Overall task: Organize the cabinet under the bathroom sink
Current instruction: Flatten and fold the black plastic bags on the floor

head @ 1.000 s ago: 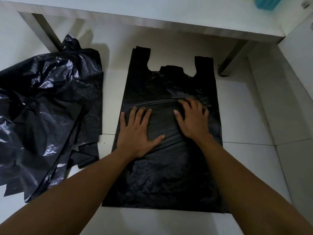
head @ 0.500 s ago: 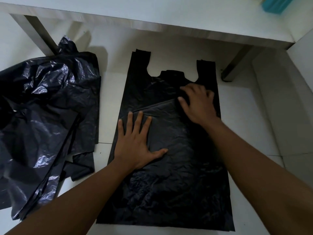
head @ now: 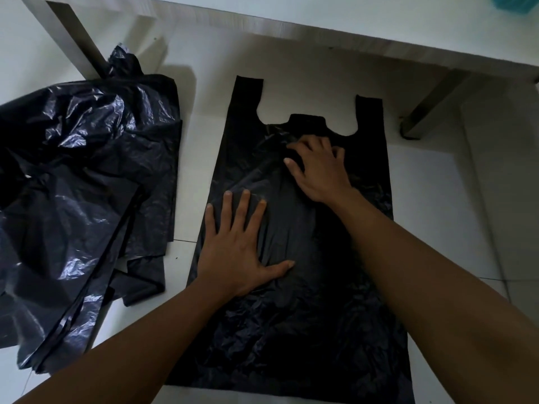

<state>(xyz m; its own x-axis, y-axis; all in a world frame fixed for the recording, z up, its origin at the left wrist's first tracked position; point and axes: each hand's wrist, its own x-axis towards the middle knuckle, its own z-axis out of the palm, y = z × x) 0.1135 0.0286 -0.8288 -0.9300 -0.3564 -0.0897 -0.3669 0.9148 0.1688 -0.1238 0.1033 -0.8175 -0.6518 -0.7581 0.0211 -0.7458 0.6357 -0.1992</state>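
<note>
A black plastic carrier bag (head: pixel 306 330) lies flat on the white tiled floor, its two handles pointing away from me. My left hand (head: pixel 236 246) presses flat on the bag's middle with the fingers spread. My right hand (head: pixel 318 167) rests higher up, just below the handle cut-out, fingers slightly bent and touching the plastic. A fold line runs across the bag between the two hands.
A crumpled heap of more black bags (head: pixel 75 199) lies on the floor to the left. A white shelf (head: pixel 350 27) on angled legs (head: pixel 428 109) spans the back. A teal object (head: pixel 516 2) sits at the top right corner.
My right hand has slid up the bag toward the handles, smoothing it. My left hand has stayed pressed on the middle. The view has moved closer.
</note>
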